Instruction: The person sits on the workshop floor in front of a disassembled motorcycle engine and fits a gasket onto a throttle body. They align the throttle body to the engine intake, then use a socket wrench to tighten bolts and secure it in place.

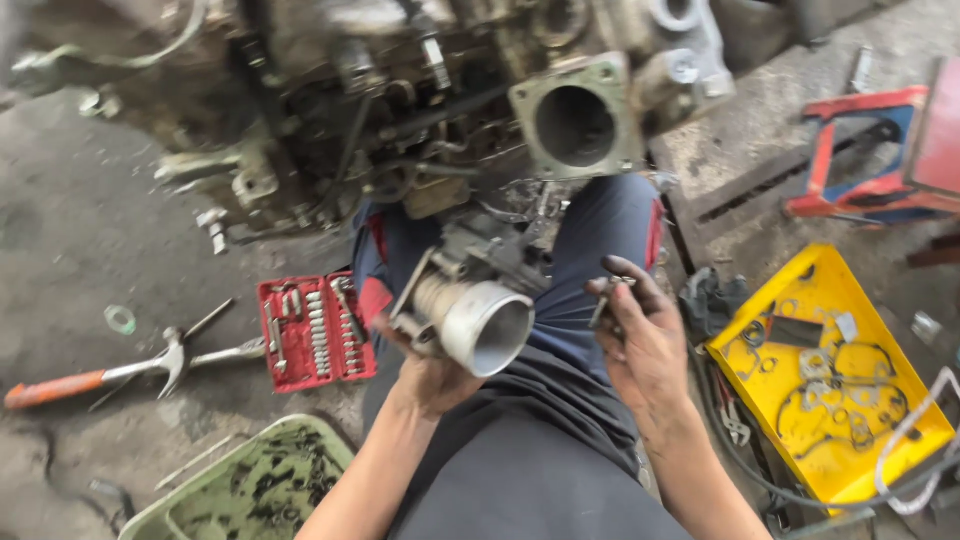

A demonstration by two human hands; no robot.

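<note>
My left hand (pixel 432 375) grips a metal throttle body (pixel 470 305) from below, its round silver bore facing right and toward me, held over my lap. My right hand (pixel 642 345), greasy and dark, is raised beside it to the right and pinches a small metal bolt or pin (pixel 607 300) between thumb and fingers. Both hands hover above my knees in blue trousers (pixel 600 235). Right in front of my knees stands a dirty engine (pixel 400 110) with a square flange and round opening (pixel 575 125).
A red socket set case (pixel 315 332) lies open on the concrete at left, beside a hammer with an orange handle (pixel 110 372). A yellow tray (pixel 830 375) with gaskets and small parts sits at right. A green basin (pixel 250 485) is at bottom left; a red-blue frame (pixel 880 150) at upper right.
</note>
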